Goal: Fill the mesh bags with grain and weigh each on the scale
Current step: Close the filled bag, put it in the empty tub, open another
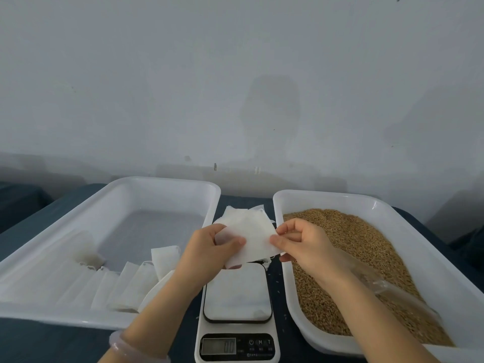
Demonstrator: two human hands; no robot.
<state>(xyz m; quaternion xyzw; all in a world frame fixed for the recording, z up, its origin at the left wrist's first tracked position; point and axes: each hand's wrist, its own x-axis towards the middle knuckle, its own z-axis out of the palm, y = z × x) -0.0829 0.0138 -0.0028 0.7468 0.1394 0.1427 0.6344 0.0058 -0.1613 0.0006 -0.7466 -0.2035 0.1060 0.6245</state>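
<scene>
One mesh bag (252, 231), pinched by fingers (235, 242) of left hand (207, 254) and right hand (303, 244), partly hides the scale (237, 297).

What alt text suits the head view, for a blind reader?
The left hand and right hand pinch a white mesh bag by its sides above a digital scale. A tray of grain stands right of it, a second tray with more bags left.

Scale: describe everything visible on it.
White digital kitchen scale, flat on dark blue cloth between the bag tray and grain tray. Square rounded platform, white top, dark rim, nothing on it. Front panel: grey display apparently reading zero, three buttons. The held mesh bag hangs over its far edge; contact unclear.
</scene>
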